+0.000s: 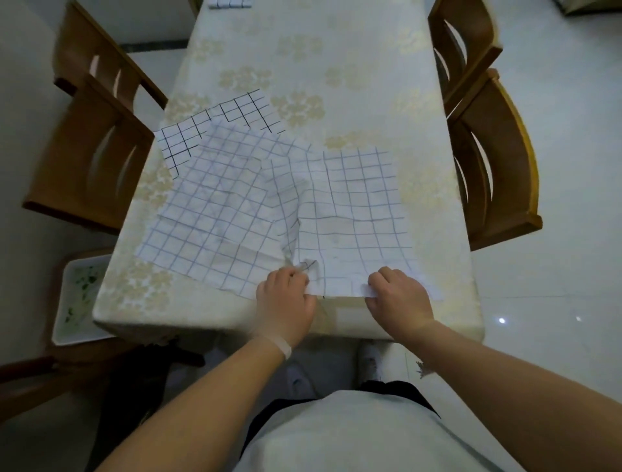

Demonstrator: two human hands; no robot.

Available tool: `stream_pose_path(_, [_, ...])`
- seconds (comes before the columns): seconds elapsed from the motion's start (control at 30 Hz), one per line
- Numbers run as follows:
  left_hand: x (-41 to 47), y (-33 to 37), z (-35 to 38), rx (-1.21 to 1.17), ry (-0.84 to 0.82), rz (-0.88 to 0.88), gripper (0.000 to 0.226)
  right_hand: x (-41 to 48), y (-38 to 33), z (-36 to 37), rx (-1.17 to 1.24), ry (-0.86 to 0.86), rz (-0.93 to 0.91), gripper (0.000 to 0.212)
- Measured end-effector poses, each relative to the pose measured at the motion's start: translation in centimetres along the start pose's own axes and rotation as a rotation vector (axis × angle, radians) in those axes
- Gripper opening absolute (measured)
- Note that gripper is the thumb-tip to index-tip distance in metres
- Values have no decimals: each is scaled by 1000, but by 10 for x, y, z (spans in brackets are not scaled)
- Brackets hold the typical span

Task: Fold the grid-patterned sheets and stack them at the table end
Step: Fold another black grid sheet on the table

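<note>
While both hands are working at the near table (215,313) edge, the left hand (285,300) is pinching the bunched near-left corner of the right sheet (356,209), fingers closed on the cloth, and the right hand (399,294) is gripping the near hem close to its right corner, fingers curled shut over it. That sheet is lying pale side up on the right half of the table, rumpled along its left side where it is overlapping the middle sheet (215,209). A third sheet (215,124), showing darker grid lines, is peeking out beyond the middle one, toward the left. At the far table end a folded stack (229,3) is just showing, mostly cut off by the frame. Judgement: the step in hand is squaring up the near edge before the first fold. To do it well, the hands should be spreading apart to the true corners, tensioning the hem so the left ridge is flattening out, then carrying the edge straight away to meet the far edge, using grid lines as the alignment check. Risk: dragging the middle sheet along at the overlap, so lifting clear first is advisable.
</note>
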State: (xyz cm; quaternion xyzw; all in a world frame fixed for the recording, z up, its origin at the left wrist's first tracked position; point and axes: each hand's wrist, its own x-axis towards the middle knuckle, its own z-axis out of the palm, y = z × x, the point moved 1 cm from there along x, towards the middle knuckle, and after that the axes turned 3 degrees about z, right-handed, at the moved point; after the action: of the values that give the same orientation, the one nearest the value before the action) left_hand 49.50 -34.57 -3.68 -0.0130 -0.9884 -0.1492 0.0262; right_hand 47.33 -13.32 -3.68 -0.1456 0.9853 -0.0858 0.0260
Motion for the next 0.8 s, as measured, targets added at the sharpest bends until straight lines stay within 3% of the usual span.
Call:
stream_pose_path(0.17, [8,5,-2,-19,55,50,25,-12,22,-3,-38,19,-5,29])
stream_pose_path(0.27, [11,-4,-6,13,131,231,13,-18,36,-4,-53,-8,55,29])
stream_pose_path(0.43, [3,-19,-13,-26,189,537,18,-21,39,-1,-69,-26,54,28])
stream_pose_path(0.53, [-8,-25,-15,-2,159,664,16,-22,35,5,-109,-110,31,21])
stream_pose_path(0.6, [-17,-27,-12,18,120,721,14,-22,35,11,-135,-157,-6,28])
stream_pose_path(0.7, [-31,-32,2,36,30,713,17,-23,38,19,-196,-246,-66,39])
stream_pose_path(0.8, [-40,-38,18,85,-106,649,20,-30,43,26,-216,-382,-74,31])
